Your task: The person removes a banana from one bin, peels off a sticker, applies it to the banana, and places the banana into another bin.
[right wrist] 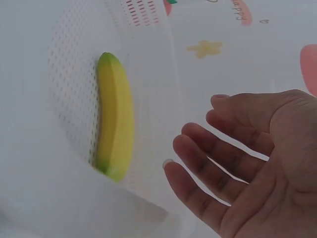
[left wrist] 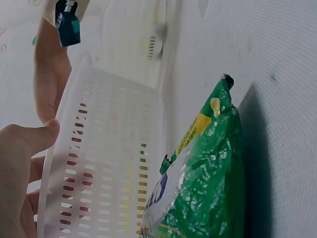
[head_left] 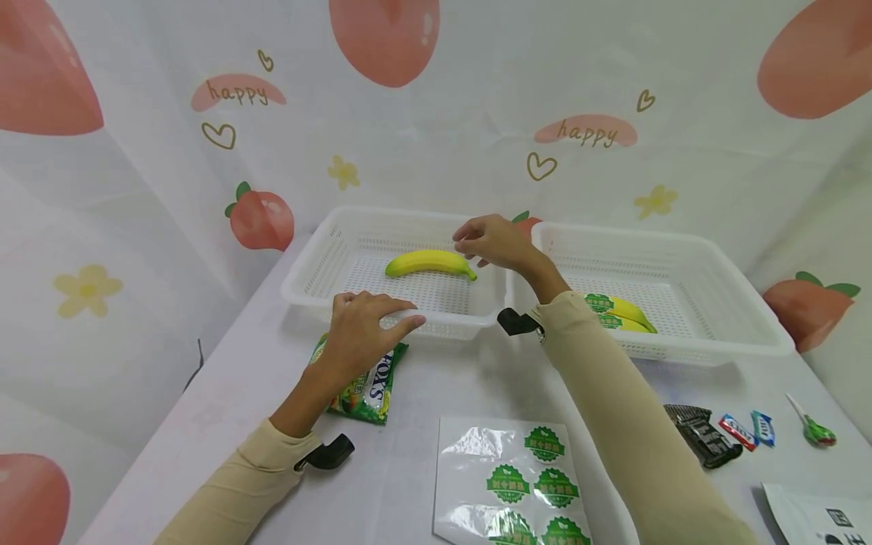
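My left hand (head_left: 361, 333) holds the front rim of the left white plastic basket (head_left: 453, 322), the thumb on the outer side and the fingers over the edge. One yellow banana (head_left: 428, 262) with greenish ends lies inside this basket. Above the basket's right end, my right hand (head_left: 496, 241) hovers near the banana's stem; in the right wrist view its fingers (right wrist: 198, 148) are loosely bent and hold nothing. A green FOX'S candy bag (head_left: 371, 390) lies below the left hand, partly hidden by it in the head view.
A second white basket (head_left: 722, 348) at right holds bananas (head_left: 630, 312) with green stickers, partly hidden by my right sleeve. In front lies a sticker sheet (head_left: 470, 462). Toward the right are a black packet (head_left: 708, 439), small wrapped candies (head_left: 739, 431), a lollipop (head_left: 817, 431) and a white packet (head_left: 811, 507).
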The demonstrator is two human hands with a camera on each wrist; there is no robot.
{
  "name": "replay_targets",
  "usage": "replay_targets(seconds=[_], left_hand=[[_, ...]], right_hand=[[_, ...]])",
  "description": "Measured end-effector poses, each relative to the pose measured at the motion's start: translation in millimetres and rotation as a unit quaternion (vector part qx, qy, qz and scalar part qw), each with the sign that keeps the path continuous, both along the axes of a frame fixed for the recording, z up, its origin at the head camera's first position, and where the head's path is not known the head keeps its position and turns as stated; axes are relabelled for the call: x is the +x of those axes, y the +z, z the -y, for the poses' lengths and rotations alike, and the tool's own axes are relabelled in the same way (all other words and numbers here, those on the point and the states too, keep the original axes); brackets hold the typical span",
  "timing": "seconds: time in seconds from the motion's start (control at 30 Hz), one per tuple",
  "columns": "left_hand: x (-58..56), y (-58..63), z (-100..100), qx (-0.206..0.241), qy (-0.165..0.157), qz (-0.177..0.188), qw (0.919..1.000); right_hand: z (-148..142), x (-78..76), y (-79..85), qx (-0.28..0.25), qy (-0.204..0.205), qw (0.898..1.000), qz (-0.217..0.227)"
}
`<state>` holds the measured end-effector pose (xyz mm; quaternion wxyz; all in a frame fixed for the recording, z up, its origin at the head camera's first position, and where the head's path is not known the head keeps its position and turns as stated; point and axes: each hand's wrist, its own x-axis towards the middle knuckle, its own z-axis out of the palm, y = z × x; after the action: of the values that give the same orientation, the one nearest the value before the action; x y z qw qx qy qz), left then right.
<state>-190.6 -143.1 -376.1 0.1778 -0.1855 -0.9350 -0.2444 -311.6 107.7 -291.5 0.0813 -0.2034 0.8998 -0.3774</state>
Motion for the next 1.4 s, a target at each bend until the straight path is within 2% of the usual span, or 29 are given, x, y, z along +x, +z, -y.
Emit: replay_targets(seconds=[0.23,0.43,0.7,1.13,1.4], left_hand=[[0.1,-0.3,1,0.001,0.0,-0.004,1.0],[-1.0,-1.8,1,0.001,0.001,-0.005,1.0],[-1.0,-2.7,2,-0.002,0.008,-0.005,1.0],[-2.4,-3.6,1,0.002,0.005,-0.01,0.9999],[-3.7,-5.7,0,0.005,0.002,-0.01,0.9999]], right_hand=[[13,-9.0,-0.9,0.01,0.008,0.999,0.037],[20,-18.6,-6.2,0.023,0.001,0.998,0.052],[29,-22.3,-10.5,0.069,0.0,0.993,0.101],[35,-32.8,-21.4,0.062,-0.007,0.991,0.117],[39,-40.9,-29.5,0.1,-0.001,0.989,0.109]])
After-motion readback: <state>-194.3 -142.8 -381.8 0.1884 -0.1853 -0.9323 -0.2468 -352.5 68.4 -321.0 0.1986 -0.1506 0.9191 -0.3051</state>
